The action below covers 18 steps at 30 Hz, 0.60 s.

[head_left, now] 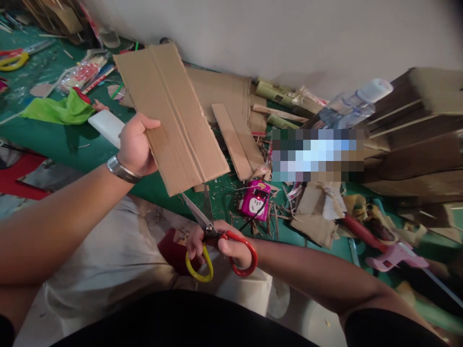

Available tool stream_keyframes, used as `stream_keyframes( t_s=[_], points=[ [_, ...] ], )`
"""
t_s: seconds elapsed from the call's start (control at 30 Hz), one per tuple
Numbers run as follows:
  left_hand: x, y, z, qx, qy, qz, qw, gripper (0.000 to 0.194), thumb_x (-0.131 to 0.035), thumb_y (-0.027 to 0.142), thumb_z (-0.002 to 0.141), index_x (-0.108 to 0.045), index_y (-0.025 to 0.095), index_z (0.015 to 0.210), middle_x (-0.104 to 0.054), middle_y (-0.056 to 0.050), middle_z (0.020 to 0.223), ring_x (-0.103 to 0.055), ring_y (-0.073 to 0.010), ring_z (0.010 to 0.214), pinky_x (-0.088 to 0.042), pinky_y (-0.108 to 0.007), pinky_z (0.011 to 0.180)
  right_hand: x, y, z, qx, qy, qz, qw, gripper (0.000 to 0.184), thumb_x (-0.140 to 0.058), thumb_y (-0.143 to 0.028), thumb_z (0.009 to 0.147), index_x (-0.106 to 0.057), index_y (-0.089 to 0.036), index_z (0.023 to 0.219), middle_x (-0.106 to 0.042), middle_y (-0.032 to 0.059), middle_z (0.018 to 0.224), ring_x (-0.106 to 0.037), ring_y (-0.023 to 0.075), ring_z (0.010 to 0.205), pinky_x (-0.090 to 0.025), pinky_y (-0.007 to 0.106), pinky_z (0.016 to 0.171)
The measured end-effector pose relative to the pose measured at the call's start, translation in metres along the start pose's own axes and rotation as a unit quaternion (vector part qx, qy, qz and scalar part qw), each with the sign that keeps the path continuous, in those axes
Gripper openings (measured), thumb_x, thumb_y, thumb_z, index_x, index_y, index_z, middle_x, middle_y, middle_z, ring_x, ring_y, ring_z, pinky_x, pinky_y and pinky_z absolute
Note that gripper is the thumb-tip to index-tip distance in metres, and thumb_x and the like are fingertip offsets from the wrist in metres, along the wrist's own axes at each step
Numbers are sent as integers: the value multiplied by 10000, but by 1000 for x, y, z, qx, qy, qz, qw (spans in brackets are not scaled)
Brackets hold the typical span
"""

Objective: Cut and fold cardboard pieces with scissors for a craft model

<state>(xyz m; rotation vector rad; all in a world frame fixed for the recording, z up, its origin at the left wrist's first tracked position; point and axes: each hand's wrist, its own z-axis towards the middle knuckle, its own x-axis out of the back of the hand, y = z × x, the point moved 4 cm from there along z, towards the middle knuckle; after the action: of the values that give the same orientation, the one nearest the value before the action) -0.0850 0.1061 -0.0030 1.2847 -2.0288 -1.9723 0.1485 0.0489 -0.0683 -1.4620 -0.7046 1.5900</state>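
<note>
My left hand grips the left edge of a piece of cardboard, thumb on top and fingers hidden underneath. The cardboard is tilted above the table and has a crease running along its length. In my right hand is a pair of scissors with one red and one yellow handle loop. My thumb is through the red loop, and fingers are at the yellow one. The blades are spread apart, their tips close to the cardboard's lower edge; I cannot tell whether they touch it.
On the green table lie cardboard strips, a pink device and many scraps. A clear bottle stands near stacked cardboard at right. A pink glue gun lies at lower right, other scissors at far left.
</note>
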Motion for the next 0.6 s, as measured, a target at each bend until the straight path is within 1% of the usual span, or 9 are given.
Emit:
stream_keyframes(
  t_s=[0.1,0.17,0.23,0.3,0.4,0.43,0.5,0.57,0.6],
  points=[
    [2,-1,-1,-59,4,-4,998,159,-649,239,717,-647,245,876,-804,-15,853,-644,-360,1368,-582,-494,1083,1,-3,-1,32,25,-40,998,527,-551,-669,1034,-648,-155,968,-649,94,927,-603,192,792,-521,357,785],
    [3,-2,-3,-100,15,-2,995,125,-667,252,722,-639,239,843,-807,-21,873,-632,-351,1385,-577,-451,1090,3,-5,-2,47,69,-112,990,454,-605,-624,1023,-633,-174,970,-624,78,931,-594,202,845,-507,365,826],
    [6,-2,-5,-143,27,-1,989,127,-671,246,719,-640,231,842,-811,-20,908,-626,-335,1393,-566,-416,1110,4,-5,-4,46,110,-180,976,390,-670,-577,1000,-610,-192,983,-593,62,954,-571,198,863,-488,351,820],
    [10,0,-9,-195,46,10,980,151,-657,211,719,-648,232,868,-813,12,963,-620,-299,1403,-538,-385,1156,4,-4,-5,36,132,-213,967,366,-687,-554,998,-591,-201,1013,-569,52,980,-549,185,843,-471,331,779],
    [18,9,-14,-267,77,39,960,157,-652,147,725,-658,250,843,-813,89,1027,-595,-237,1432,-474,-328,1231,3,-2,-5,27,143,-208,967,379,-637,-575,1029,-573,-203,1007,-553,49,970,-530,180,835,-464,321,752],
    [20,12,-15,-274,82,46,957,160,-659,127,719,-659,255,815,-814,107,1023,-583,-226,1444,-455,-315,1249,3,-1,-5,22,144,-200,969,388,-621,-586,1038,-566,-204,996,-550,46,952,-524,180,836,-465,315,743],
    [20,18,-17,-248,72,43,965,198,-667,94,693,-674,261,800,-819,117,980,-563,-226,1465,-436,-323,1272,3,1,-5,12,149,-172,974,400,-604,-599,1047,-551,-207,985,-540,40,925,-518,176,827,-467,300,713],
    [15,23,-19,-191,53,27,980,325,-650,77,661,-733,270,908,-827,100,947,-564,-251,1468,-450,-379,1273,4,3,-4,10,161,-141,977,401,-608,-598,1050,-542,-206,993,-537,31,908,-527,165,797,-468,291,691],
    [10,23,-22,-141,37,20,989,405,-636,79,662,-759,274,994,-835,89,959,-567,-271,1470,-461,-424,1270,5,4,-4,11,168,-128,977,404,-610,-599,1049,-539,-205,991,-538,24,893,-533,158,775,-465,290,683]
  ],
)
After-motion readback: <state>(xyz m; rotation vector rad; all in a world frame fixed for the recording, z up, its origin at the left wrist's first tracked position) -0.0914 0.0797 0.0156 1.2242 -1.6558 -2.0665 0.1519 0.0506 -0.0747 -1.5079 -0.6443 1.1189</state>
